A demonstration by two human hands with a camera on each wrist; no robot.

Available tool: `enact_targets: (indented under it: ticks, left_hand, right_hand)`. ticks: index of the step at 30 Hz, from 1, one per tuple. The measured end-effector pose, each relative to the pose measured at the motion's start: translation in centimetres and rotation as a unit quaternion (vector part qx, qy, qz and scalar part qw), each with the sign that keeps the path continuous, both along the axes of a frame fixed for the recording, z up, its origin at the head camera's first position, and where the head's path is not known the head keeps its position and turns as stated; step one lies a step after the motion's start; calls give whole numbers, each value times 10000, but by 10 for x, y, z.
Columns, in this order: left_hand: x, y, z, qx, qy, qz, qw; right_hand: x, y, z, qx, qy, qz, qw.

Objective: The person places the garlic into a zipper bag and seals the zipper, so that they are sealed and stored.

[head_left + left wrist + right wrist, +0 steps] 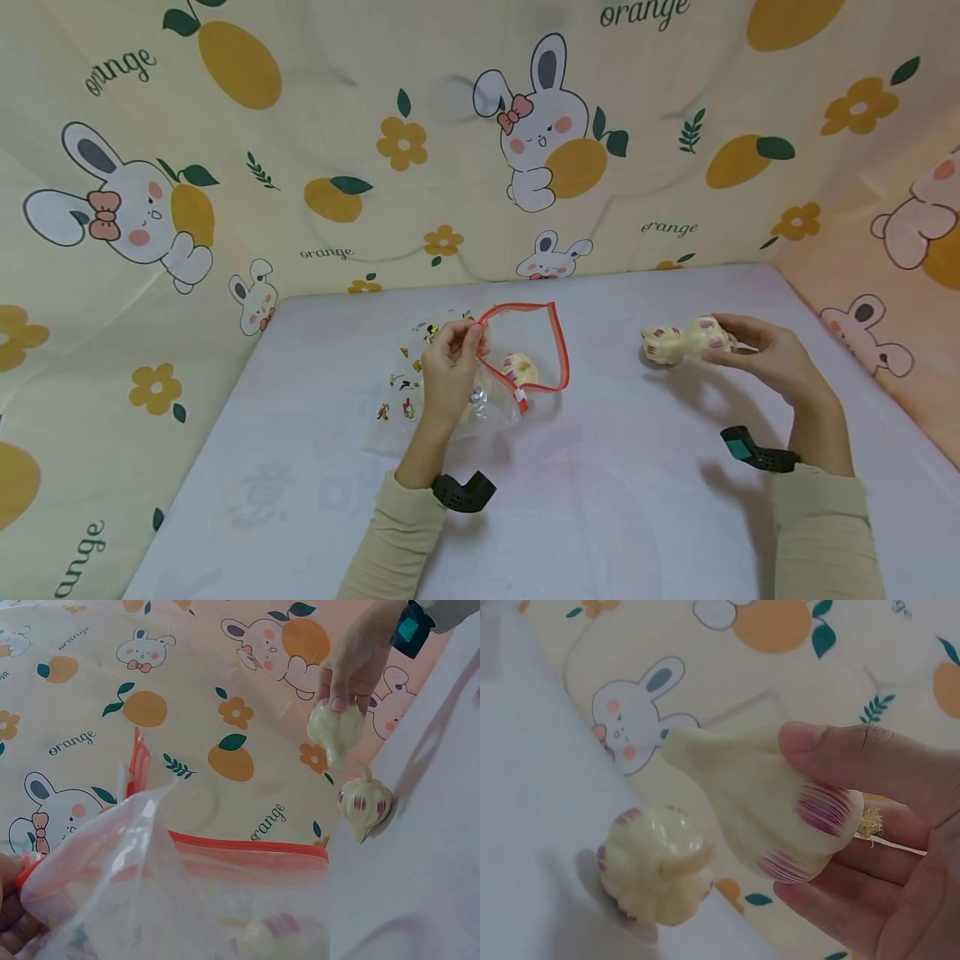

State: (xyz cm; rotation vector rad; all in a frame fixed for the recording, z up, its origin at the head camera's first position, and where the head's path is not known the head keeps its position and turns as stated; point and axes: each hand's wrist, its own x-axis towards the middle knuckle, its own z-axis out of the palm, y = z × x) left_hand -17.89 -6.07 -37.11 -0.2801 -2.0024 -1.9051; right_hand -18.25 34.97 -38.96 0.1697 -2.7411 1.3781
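My right hand [772,354] grips a pale garlic bulb [780,802] with purple streaks, thumb on one side and fingers on the other. A second garlic bulb [656,866] rests on the table just left of it in the head view. My left hand [453,358] pinches the red-edged rim of a clear zip bag [442,417] printed with small cartoon figures. The bag's mouth stands wide apart, its red zip edge [562,346] forming a loop. Inside the bag a garlic bulb [519,368] shows through the plastic; anything deeper is partly hidden by the left hand.
The white table [600,500] runs up to a cloth backdrop [465,125] with rabbits and oranges behind it. At the right the cloth [900,350] also borders the table edge. A black band [465,492] with a camera sits on each wrist.
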Motion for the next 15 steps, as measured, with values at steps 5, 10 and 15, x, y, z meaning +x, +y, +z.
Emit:
enact_targets:
  ticks: [5,10,15]
  left_hand:
    - [0,0,0,3,-42,-5,10000]
    - [0,-1,1,-23,-31,21,10000]
    - [0,0,0,-28,2,8,10000]
  right_hand:
    - [0,-10,5,-193,198,106,9996]
    - [0,-16,10,-202,283,148,9993]
    - [2,-19,14,-219,271,128,9993]
